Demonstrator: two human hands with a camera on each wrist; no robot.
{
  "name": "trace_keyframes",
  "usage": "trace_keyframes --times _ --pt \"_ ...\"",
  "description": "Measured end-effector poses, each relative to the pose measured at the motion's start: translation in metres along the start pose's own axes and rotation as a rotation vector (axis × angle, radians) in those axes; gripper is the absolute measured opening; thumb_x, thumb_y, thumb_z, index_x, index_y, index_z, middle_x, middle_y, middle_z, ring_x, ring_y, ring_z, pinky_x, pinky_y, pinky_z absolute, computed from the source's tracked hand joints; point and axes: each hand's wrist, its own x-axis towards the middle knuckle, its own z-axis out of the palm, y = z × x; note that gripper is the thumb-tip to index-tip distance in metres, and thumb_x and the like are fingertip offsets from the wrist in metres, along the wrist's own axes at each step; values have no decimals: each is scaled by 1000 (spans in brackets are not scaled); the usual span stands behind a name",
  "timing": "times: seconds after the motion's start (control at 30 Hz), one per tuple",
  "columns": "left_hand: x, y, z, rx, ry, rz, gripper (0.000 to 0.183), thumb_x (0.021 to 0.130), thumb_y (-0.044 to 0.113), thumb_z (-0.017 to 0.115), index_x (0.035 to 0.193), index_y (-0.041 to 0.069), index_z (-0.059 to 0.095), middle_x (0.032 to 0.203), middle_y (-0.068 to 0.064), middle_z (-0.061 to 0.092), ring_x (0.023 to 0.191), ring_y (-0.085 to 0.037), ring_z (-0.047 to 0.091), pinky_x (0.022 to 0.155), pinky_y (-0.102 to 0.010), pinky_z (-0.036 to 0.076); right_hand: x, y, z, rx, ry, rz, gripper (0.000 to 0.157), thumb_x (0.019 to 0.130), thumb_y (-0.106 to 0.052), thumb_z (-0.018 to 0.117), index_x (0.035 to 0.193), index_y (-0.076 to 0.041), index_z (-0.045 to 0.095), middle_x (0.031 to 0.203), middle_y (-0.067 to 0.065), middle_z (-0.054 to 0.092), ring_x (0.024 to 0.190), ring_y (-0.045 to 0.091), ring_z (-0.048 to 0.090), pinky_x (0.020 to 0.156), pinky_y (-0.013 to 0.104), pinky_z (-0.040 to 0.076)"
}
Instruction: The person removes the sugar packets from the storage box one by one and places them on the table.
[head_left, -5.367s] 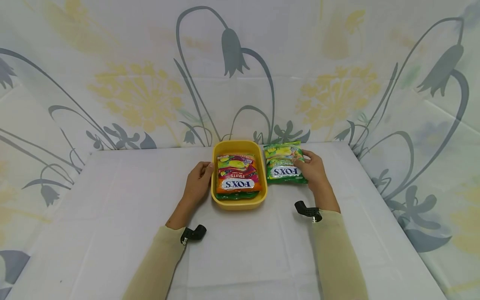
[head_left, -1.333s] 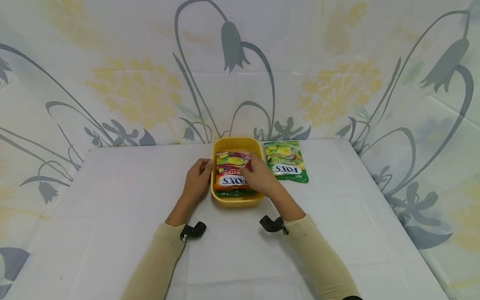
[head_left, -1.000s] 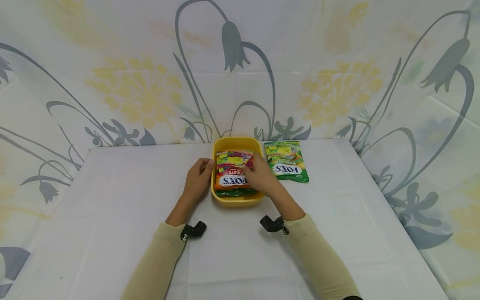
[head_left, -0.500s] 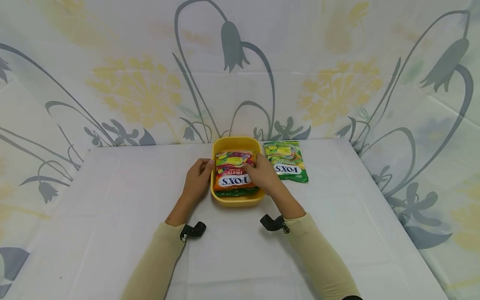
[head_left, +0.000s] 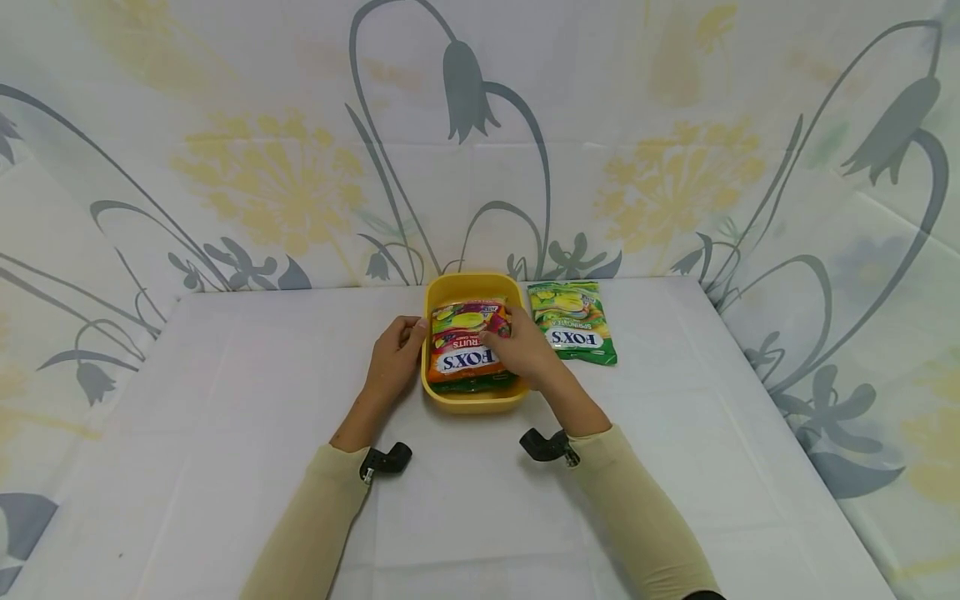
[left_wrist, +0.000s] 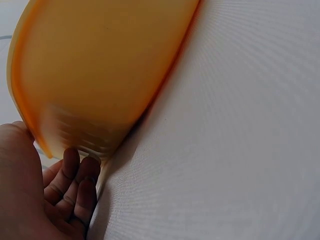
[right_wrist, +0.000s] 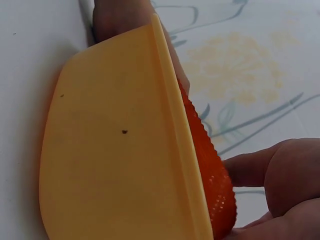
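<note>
Left hand (head_left: 392, 358) pinching left edge of yellow tub (head_left: 476, 407), right hand (head_left: 528, 354) pinching Fox's Fruits bag (head_left: 459, 340) inside, Spring Tea bag (head_left: 572, 323) just right, worktop (head_left: 247, 400) stretching wide leftward.

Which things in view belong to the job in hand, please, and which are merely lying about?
Job:
yellow tub, held by the left hand;
red packet in it, gripped by the right hand;
green packaging beneath;
probably the loose green packet, untouched alongside.

Background:
white cloth;
patterned backdrop;
black wrist cameras.
</note>
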Motion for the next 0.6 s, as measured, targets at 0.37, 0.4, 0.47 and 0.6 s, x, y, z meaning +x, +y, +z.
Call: trace_keyframes --times 0.37,0.4,0.47,0.6 --pt "0 0 1 4 -2 -15 56 111 54 48 135 6 62 115 -13 73 101 -26 65 91 -39 53 -1 2 8 -98 123 -67 76 103 -17 69 165 -6 27 152 22 51 134 39 57 111 54 48" --pt "0 1 1 4 -1 -15 55 111 54 48 135 6 62 115 -13 73 101 -25 65 90 -38 53 -1 2 9 -100 132 -70 76 103 -17 70 165 -6 27 152 22 51 134 39 57 111 54 49" --pt "0 0 1 3 0 -10 55 111 53 48 135 6 62 114 -12 73 100 -25 65 89 -37 53 0 3 9 -99 144 -75 76 102 -16 70 164 -6 28 151 22 51 135 39 57 110 54 49" --pt "0 0 0 -1 4 3 52 111 51 49 133 6 63 113 -13 74 98 -24 65 87 -35 52 -1 1 8 -85 161 -92 75 101 -14 71 163 -5 30 150 22 53 133 39 58 109 53 50"
